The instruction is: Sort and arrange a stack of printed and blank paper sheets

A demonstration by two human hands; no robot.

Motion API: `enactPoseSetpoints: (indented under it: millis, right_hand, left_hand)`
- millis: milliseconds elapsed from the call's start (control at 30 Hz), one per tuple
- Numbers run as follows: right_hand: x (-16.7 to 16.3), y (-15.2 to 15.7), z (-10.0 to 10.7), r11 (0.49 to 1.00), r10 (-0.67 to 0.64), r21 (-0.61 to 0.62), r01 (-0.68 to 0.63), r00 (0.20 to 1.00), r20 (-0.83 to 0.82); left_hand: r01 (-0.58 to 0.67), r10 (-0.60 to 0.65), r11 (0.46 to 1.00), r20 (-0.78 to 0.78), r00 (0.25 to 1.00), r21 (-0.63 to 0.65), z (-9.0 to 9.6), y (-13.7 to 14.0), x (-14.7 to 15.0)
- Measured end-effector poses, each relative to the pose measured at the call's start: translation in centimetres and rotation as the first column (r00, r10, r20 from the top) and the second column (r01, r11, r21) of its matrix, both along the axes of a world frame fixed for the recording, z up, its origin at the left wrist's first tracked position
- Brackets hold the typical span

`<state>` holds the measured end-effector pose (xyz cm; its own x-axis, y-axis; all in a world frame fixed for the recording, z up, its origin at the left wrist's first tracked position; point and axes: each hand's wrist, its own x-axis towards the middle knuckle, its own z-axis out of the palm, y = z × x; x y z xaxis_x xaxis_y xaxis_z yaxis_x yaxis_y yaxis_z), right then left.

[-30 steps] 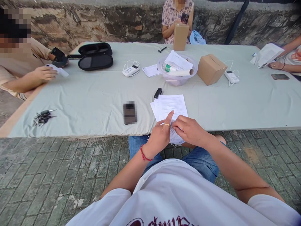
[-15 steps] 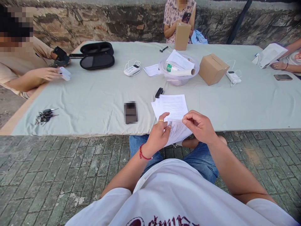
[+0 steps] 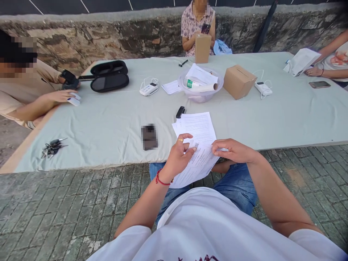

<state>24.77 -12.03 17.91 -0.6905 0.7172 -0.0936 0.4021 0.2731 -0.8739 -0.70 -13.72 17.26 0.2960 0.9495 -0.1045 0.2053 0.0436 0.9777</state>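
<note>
Over my lap, at the table's front edge, a printed paper sheet tilts toward me. My left hand grips its upper left part, thumb on top near a printed code. At the sheet's upper right edge, my right hand pinches the paper between thumb and fingers. Just beyond, more printed papers lie on the table, partly covered by my hands and the held sheet. A small black stapler-like object sits against their far edge.
Bunched keys lie at the left. A plastic bowl holds papers and a roll, beside a cardboard box. An open black case is farther left. People sit at the left, far side and right, one with a white packet.
The held sheet has swung lower and lies more open to view, closer to my body. My right hand has closed on its edge. The camera view has shifted slightly.
</note>
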Motion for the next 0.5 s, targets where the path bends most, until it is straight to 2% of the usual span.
enactPoseSetpoints:
  millis: [133,267,333,400,467,500]
  right_hand:
    - [0.4,-0.2,-1.2,0.993,-0.116,-0.034,0.117,0.993,0.034]
    - [0.4,0.1,-3.1,0.941,-0.332,-0.069,0.33,0.943,-0.027]
    - [0.8,0.4,-4.0,0.885,-0.463,-0.106,0.454,0.882,-0.085]
    - [1.7,0.7,-4.3,0.815,-0.578,-0.131,0.564,0.808,-0.114]
    - [3.2,0.8,-3.5,0.737,-0.676,-0.096,0.669,0.73,-0.103]
    - [4.0,0.8,-2.6,0.692,-0.721,-0.038,0.721,0.688,-0.081]
  left_hand:
    - [0.015,-0.014,0.998,0.014,1.0,-0.056,-0.2,1.6,0.2]
    - [0.071,-0.015,0.961,0.206,0.979,-0.268,-1.1,3.8,-0.8]
    - [0.003,0.115,0.927,0.294,0.949,-0.375,-2.2,4.6,-2.2]
    - [-0.179,0.326,0.881,0.289,0.9,-0.437,-3.7,5.0,-4.0]
    - [-0.359,0.497,0.819,0.241,0.833,-0.447,-5.2,4.7,-5.5]
    - [-0.429,0.554,0.79,0.209,0.806,-0.439,-5.9,4.3,-6.0]
